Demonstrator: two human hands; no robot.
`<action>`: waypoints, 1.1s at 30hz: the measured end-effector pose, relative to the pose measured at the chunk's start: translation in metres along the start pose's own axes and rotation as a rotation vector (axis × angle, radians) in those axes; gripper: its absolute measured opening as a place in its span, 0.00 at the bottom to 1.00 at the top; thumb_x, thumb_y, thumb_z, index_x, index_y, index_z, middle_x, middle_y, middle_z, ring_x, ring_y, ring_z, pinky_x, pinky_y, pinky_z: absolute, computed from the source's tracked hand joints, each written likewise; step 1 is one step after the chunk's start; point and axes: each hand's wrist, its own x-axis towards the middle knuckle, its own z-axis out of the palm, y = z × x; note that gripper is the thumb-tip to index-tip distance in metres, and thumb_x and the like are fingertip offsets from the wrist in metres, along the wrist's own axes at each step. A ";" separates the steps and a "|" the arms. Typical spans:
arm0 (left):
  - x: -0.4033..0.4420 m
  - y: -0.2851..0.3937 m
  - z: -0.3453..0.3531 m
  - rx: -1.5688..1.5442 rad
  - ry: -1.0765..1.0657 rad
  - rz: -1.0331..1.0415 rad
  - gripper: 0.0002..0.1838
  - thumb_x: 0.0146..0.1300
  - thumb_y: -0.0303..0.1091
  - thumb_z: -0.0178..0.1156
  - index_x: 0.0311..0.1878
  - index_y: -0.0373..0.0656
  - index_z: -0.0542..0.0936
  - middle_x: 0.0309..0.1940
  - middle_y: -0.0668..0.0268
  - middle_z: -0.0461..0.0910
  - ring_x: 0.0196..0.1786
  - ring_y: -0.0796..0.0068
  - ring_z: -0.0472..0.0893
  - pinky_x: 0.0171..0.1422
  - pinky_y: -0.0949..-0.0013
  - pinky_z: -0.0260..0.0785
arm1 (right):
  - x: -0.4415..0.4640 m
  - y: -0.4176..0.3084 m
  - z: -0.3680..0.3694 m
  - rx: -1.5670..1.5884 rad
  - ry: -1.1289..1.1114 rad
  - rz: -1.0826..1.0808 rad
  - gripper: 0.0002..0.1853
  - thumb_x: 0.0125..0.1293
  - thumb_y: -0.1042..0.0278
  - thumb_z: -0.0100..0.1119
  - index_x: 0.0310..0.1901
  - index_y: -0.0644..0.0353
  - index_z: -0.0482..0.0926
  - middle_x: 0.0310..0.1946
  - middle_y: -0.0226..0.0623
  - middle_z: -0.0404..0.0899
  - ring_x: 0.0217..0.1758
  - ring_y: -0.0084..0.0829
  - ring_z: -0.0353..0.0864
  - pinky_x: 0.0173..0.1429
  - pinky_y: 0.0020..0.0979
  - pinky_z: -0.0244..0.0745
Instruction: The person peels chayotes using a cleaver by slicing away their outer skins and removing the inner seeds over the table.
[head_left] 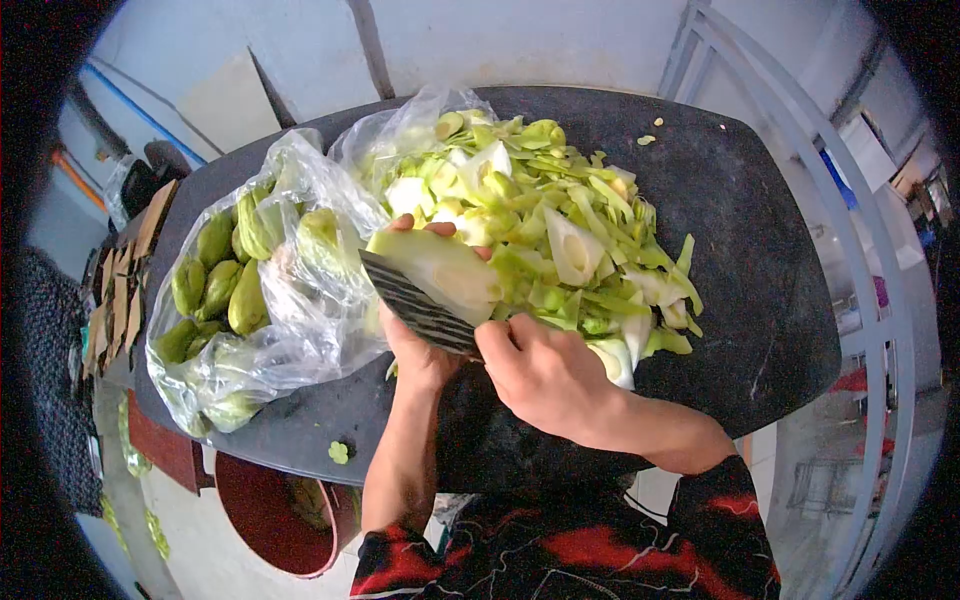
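Observation:
My left hand [412, 345] is wrapped round a pale green peeled chayote half [440, 275], its cut face turned up toward me. In my right hand [545, 375] is the handle end of a knife with a dark, striped wide blade [415, 303]. The blade lies against the near side of the chayote, and the handle is hidden by my fingers. Just beyond both hands spreads a heap of green peelings and cut chayote pieces [575, 245]. To the left, a clear plastic bag [340, 300] holds several whole green chayotes [248, 298].
Everything lies on a dark table [745, 250] with rounded corners. A reddish bucket [290, 545] stands on the floor below its near left edge. Metal railings [875, 330] run along the right side. A small green scrap [338, 453] sits near the front edge.

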 end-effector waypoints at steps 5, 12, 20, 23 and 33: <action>0.000 0.010 0.013 0.300 -0.040 0.023 0.53 0.47 0.54 0.75 0.70 0.43 0.56 0.60 0.53 0.68 0.57 0.52 0.78 0.58 0.51 0.76 | 0.004 0.012 -0.009 0.221 -0.009 0.027 0.10 0.59 0.74 0.60 0.36 0.62 0.68 0.22 0.42 0.72 0.22 0.46 0.78 0.25 0.41 0.75; 0.001 0.020 -0.020 0.546 -0.006 -0.143 0.47 0.41 0.40 0.67 0.67 0.36 0.61 0.55 0.53 0.72 0.50 0.58 0.80 0.57 0.55 0.76 | 0.021 0.048 -0.025 0.465 -0.040 0.184 0.08 0.67 0.70 0.58 0.37 0.67 0.72 0.17 0.46 0.76 0.20 0.43 0.80 0.24 0.39 0.70; 0.008 0.020 -0.017 0.052 0.129 -0.321 0.43 0.44 0.38 0.58 0.69 0.39 0.63 0.54 0.51 0.74 0.56 0.54 0.77 0.58 0.45 0.74 | 0.023 0.078 -0.003 0.553 -0.046 0.338 0.08 0.67 0.71 0.59 0.37 0.68 0.73 0.16 0.34 0.73 0.15 0.22 0.71 0.21 0.29 0.64; 0.011 0.020 -0.019 -0.080 0.179 -0.318 0.41 0.45 0.39 0.57 0.69 0.41 0.63 0.59 0.48 0.73 0.58 0.49 0.76 0.60 0.39 0.71 | 0.025 0.084 -0.004 0.606 -0.036 0.468 0.08 0.66 0.70 0.58 0.37 0.67 0.73 0.17 0.37 0.74 0.18 0.30 0.75 0.24 0.35 0.66; 0.012 0.022 -0.029 -0.140 0.160 -0.261 0.40 0.50 0.50 0.60 0.66 0.39 0.66 0.58 0.48 0.74 0.59 0.47 0.76 0.56 0.44 0.72 | 0.026 0.087 -0.008 0.879 -0.138 0.623 0.06 0.71 0.71 0.54 0.40 0.64 0.70 0.15 0.26 0.70 0.12 0.18 0.69 0.16 0.25 0.65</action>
